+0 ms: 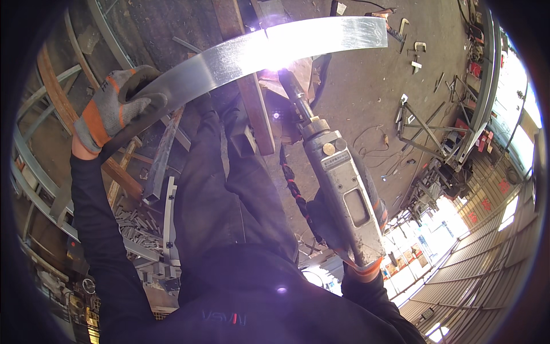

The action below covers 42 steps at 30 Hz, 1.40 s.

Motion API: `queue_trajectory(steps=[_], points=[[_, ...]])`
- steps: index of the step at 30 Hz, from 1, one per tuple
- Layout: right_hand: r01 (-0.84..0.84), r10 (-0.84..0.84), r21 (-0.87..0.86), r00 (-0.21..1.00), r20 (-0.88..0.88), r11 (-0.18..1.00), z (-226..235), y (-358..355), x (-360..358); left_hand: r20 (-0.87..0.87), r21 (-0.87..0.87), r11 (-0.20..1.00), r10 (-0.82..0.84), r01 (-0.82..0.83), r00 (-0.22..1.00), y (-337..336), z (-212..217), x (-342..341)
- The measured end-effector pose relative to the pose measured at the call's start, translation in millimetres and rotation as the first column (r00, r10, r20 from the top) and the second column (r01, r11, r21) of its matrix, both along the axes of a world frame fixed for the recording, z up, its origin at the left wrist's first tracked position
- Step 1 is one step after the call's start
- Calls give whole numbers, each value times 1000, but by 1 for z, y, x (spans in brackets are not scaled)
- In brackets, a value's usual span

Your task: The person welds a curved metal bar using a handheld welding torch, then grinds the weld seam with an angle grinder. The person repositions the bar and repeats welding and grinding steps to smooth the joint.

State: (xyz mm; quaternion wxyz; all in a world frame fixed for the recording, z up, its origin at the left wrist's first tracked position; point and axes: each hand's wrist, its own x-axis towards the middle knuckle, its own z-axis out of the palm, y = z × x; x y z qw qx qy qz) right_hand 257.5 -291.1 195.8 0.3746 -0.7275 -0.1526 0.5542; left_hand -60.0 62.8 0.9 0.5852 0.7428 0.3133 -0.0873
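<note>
My left hand (114, 106), in a grey and orange glove, is closed round the left end of a long shiny metal strip (192, 80). The strip slants up to the right across the far part of the view. In my right hand (327, 221), in a dark glove with an orange cuff, is a handheld welding gun (341, 180) with a silver body. Its nozzle (292, 86) points away from me at the strip's lower edge. White glare covers the strip near the tip, hiding the contact point. A brown metal bar (258, 109) runs beneath the strip.
A black-and-red wrapped cable (295, 192) hangs beside the gun. C-shaped clamps (420, 46) lie on the floor at the far right, near a steel frame (424, 132). Several cut metal pieces (137, 226) are heaped at left, below long metal rails (37, 166).
</note>
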Motion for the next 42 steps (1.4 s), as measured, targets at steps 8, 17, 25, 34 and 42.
queue_trajectory(steps=[8, 17, 25, 34, 42], points=[[48, -47, 5, 998, -35, 999, 4, -4, -1, -73, -22, 995, 100, -102, 992, -3, -14, -17], [-541, 485, -17, 739, 467, 841, -16, 8, 2, -90, 180, 984, 7, 10, 996, -5, -6, -13], [-254, 284, -130, 895, 345, 958, -28, -20, -3, -42, 715, 699, 5, 27, 999, -58, 20, 4], [-334, 360, -133, 875, 324, 933, -25, -32, 4, -10, 59, 992, 116, -115, 993, 28, -11, -36], [-258, 296, -206, 937, 187, 944, -18, -25, -1, 60, -135, 980, 155, -146, 986, 47, -46, -49]])
